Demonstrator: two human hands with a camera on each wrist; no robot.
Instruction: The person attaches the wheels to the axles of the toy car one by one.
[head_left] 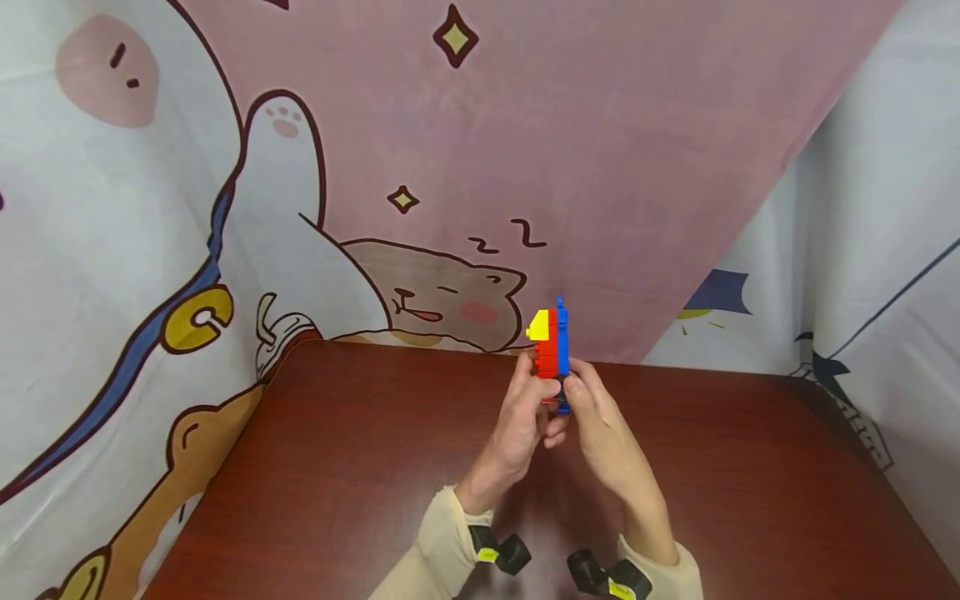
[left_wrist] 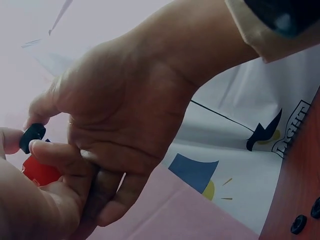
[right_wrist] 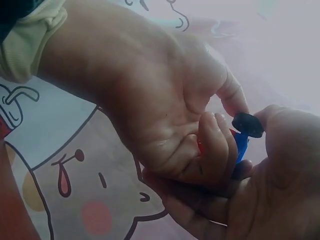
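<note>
A toy brick car (head_left: pixel 551 342) is held on end between both hands, with red bricks, a blue base and a yellow sloped brick at its top left. My left hand (head_left: pixel 517 425) grips its lower left side, fingers curled behind it. From the right, my right hand (head_left: pixel 611 437) holds the lower end. Both thumbs press on a black wheel (right_wrist: pixel 247 125) at the blue base. In the left wrist view, the wheel (left_wrist: pixel 33 137) sits between fingertips beside a red part (left_wrist: pixel 40 170). The hands hide much of the car's lower end.
A dark red-brown table (head_left: pixel 360 467) lies below the hands. Loose black wheels (left_wrist: pixel 298 224) rest on it in the left wrist view. Behind stands a pink and white cartoon-printed cloth (head_left: pixel 600 167), which also covers the sides.
</note>
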